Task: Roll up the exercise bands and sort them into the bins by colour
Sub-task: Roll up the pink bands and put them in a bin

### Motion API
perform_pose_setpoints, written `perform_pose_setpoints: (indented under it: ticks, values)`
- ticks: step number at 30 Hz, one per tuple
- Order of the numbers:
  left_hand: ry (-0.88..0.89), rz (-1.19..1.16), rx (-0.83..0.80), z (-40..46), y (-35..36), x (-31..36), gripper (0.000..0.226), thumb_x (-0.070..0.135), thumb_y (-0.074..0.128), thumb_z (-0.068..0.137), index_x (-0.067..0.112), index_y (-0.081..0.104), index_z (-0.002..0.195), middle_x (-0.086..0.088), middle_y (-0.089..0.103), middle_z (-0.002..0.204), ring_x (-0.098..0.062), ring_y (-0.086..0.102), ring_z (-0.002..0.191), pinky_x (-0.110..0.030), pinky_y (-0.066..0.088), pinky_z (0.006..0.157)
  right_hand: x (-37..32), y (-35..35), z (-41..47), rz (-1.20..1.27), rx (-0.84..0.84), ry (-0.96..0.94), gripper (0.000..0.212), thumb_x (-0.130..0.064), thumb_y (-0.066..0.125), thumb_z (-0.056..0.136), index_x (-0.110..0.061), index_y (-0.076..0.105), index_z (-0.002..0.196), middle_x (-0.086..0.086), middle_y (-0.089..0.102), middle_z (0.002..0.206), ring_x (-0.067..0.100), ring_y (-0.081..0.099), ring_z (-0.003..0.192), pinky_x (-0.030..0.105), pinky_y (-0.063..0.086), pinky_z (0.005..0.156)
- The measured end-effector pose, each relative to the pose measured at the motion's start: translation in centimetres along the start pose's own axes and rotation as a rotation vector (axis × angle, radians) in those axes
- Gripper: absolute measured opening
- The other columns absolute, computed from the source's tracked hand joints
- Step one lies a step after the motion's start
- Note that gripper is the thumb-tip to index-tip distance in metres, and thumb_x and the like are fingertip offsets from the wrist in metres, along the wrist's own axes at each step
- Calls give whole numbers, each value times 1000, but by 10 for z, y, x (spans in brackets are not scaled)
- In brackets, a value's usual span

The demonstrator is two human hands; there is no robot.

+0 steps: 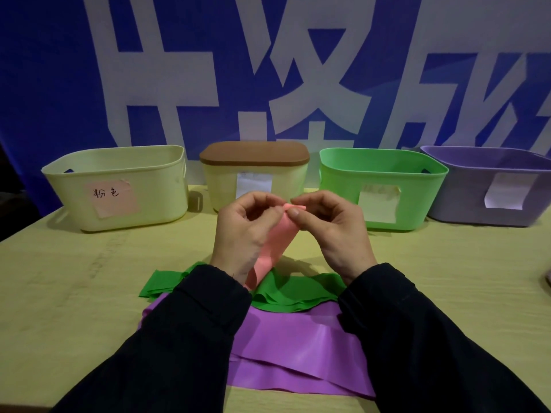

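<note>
Both hands are raised above the middle of a pale wooden table (74,293). The left hand (241,231) and right hand (331,231) pinch the top end of a pink exercise band (272,248), which hangs down between them onto a green band (292,290). The green band lies flat over a purple band (292,347) near the table's front edge; dark sleeves hide parts of both. Bare tabletop lies open on either side. Along the far edge stand four bins: a cream bin (119,186) with a pink label, a cream lidded bin (255,174), a green bin (384,186), and a purple bin (492,186) cut off at the right. Three labels are unreadable.
</note>
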State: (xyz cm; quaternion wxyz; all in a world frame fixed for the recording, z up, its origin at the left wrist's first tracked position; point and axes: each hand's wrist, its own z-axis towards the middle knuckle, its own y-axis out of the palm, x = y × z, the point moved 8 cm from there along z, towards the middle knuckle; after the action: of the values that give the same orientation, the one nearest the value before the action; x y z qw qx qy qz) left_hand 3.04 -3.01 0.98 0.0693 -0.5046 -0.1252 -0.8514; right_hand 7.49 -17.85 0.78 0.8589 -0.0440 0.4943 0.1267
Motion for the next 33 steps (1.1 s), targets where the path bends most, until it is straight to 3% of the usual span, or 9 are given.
perform_pose_setpoints:
  ticks: [5,8,11,14,17,20,24,29,33]
  values:
    - [52,18,2,1,1,6,19,-13,65,85,5,68,88,-3,69,84,-12,66,83,-24,55,78,0,5,-2,-22,-59,-3,15,3,74,85,-7,69,96,6,72,84,13,66,80,34,57,78]
    - [66,25,8,1,0,9,19,-13,66,85,5,68,90,-2,69,86,-10,66,84,-22,54,78,0,5,-3,-26,-44,0,12,-4,73,88,-7,71,99,19,73,89,17,68,80,33,58,73]
    - [94,125,11,3,-2,8,23,-5,69,87,14,69,100,-2,71,102,-10,66,98,-22,53,85,-9,-4,0,-68,36,-68,9,-5,75,87,-9,74,94,15,75,87,28,71,81,39,61,75]
    - [240,352,90,3,-12,20,14,9,69,90,20,66,97,-3,66,102,-14,63,94,-23,52,80,-33,-20,0,-211,152,-257,9,-8,76,88,-12,74,95,2,76,87,18,73,83,32,60,77]
    - [280,406,-21,-2,-2,24,9,23,69,93,15,69,90,-2,69,84,-19,65,76,-31,55,68,-54,-13,-12,-540,175,-546,6,-11,74,90,-7,74,95,0,74,90,12,70,81,32,59,72]
    - [115,141,-66,-5,10,18,31,33,66,95,2,71,93,-2,66,71,-13,61,63,-26,51,58,-55,5,-22,-692,128,-707,3,-11,72,92,-8,72,92,1,73,93,18,69,81,39,57,66]
    - [-105,-175,-9,-4,9,3,46,35,66,85,-10,65,93,-18,61,76,-18,58,64,-25,51,55,-61,14,-31,-800,140,-853,4,-14,74,91,-10,75,89,0,75,94,24,68,79,41,53,64]
    - [-209,-139,-29,-3,6,-9,34,37,68,88,3,71,89,-12,63,75,-16,60,66,-25,52,57,-60,21,-32,-933,85,-890,9,-19,71,94,-12,77,93,-2,75,97,24,65,78,40,51,64]
    - [-24,72,-68,1,1,6,27,27,61,98,4,71,92,-13,72,84,-20,69,77,-30,58,67,-60,14,-25,-704,64,-671,7,-19,70,94,-13,75,94,-5,74,92,14,68,82,37,54,70]
